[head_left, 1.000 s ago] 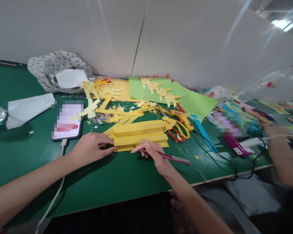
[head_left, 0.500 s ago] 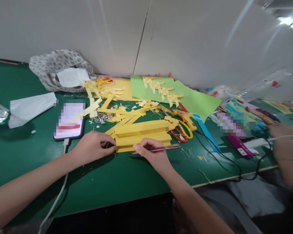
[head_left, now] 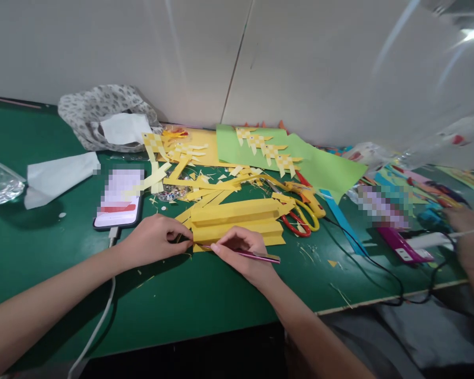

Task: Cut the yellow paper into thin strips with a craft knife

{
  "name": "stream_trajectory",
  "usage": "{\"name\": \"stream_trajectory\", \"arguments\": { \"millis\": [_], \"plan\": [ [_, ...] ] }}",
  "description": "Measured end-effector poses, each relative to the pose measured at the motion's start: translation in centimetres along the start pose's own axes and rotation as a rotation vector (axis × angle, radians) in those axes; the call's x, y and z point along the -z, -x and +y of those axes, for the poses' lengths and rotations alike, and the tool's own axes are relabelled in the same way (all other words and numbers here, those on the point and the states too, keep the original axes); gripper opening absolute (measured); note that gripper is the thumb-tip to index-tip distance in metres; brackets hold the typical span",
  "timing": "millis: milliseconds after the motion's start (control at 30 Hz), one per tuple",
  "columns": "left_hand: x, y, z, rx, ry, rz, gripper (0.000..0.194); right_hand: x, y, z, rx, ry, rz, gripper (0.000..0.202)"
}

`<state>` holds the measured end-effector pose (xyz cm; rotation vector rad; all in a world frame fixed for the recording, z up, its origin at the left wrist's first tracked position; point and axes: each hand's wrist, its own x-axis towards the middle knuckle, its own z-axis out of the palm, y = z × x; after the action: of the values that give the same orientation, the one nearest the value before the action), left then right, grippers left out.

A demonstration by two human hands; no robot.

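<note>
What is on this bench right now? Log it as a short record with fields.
left hand: left hand presses the near left corner of the folded yellow paper
right hand: right hand, grip shut on a pink craft knife, tip at the paper's near edge
behind paper: yellow paper strips, orange-handled scissors
left of paper: phone on a white cable
back: green paper sheet with woven yellow pieces
surface: green table
</note>
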<state>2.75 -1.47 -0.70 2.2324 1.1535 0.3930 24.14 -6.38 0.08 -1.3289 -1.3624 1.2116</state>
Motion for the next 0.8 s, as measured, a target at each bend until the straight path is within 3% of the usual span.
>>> {"name": "stream_trajectory", "arguments": {
  "millis": [300, 800],
  "plan": [
    [0.31, 0.06, 0.10, -0.026, -0.010, -0.034, 0.022, -0.18, 0.14, 0.34, 0.034, 0.105, 0.000, 0.012],
    [-0.20, 0.35, 0.22, -0.116, -0.046, 0.025, 0.018, -0.25, 0.00, 0.78, 0.060, 0.129, 0.021, 0.014]
  ]
}}
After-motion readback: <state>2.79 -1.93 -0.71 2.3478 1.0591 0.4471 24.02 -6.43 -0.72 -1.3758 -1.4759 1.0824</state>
